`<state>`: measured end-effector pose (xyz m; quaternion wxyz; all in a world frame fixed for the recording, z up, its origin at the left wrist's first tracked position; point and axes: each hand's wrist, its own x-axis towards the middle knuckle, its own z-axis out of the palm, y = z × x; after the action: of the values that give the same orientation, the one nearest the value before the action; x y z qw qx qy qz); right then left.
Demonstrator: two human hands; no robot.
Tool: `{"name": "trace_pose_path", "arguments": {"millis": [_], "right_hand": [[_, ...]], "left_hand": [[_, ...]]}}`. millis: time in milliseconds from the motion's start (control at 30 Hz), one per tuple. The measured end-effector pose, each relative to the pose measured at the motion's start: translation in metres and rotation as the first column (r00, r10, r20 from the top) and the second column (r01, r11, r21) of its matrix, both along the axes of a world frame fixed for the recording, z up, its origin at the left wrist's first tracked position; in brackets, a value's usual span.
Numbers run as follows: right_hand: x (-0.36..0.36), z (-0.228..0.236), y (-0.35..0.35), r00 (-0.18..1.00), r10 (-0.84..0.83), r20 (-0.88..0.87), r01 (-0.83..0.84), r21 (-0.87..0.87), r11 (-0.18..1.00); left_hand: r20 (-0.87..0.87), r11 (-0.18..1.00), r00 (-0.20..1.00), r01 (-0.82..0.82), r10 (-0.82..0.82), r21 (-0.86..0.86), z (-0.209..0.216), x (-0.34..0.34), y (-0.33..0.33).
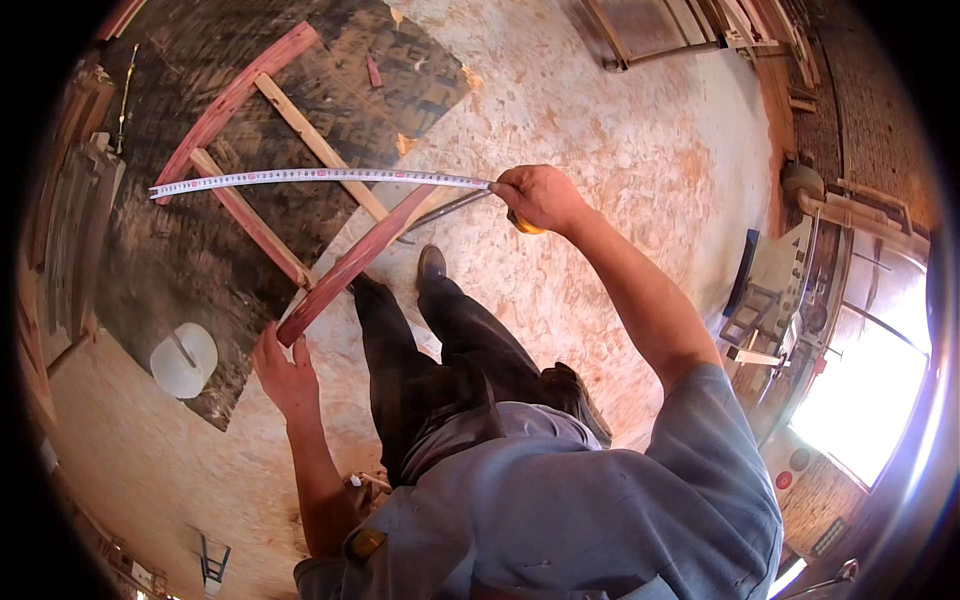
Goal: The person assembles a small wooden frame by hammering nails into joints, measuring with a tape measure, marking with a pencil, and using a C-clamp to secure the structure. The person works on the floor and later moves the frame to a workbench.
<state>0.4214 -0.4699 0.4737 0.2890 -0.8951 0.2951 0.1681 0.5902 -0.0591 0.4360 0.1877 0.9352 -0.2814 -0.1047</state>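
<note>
A wooden frame [340, 262] of two reddish side pieces joined by two crosspieces lies before me, slanting up to the left. Its near end is gripped between the thumb and fingers of my left hand [287, 378]. My right hand [545, 198] is closed round a tape measure, whose yellow case [524, 222] shows below the fingers. From there the white tape blade [320, 175] runs left across the frame, bowed slightly, to the far side piece. A slim dark bar [450, 210] with a curved end lies under the blade; whether it touches my right hand I cannot tell.
The frame is over a dark stained sheet [400, 60] on a pale, scuffed floor. A white bucket [184, 360] stands left of my left hand. Stacked boards [80, 220] line the left side. Machinery [775, 290] stands at right beside a bright opening. A small wood offcut [373, 70] lies beyond the frame.
</note>
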Motion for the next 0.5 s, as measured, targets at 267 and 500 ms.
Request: {"name": "trace_pose_path", "arguments": {"millis": [267,500], "right_hand": [[0.0013,0.0014,-0.0012,0.999,0.01,-0.036,-0.01,0.0,1.0],[0.0003,-0.0002,0.0002,1.0,-0.005,-0.015,0.005,-0.008,1.0]], "left_hand": [[0.013,1.0,1.0,0.005,-0.005,-0.017,-0.0034,0.0001,0.0018],[0.024,1.0,1.0,-0.001,0.002,-0.026,-0.0019,-0.0003,0.0008]]}}
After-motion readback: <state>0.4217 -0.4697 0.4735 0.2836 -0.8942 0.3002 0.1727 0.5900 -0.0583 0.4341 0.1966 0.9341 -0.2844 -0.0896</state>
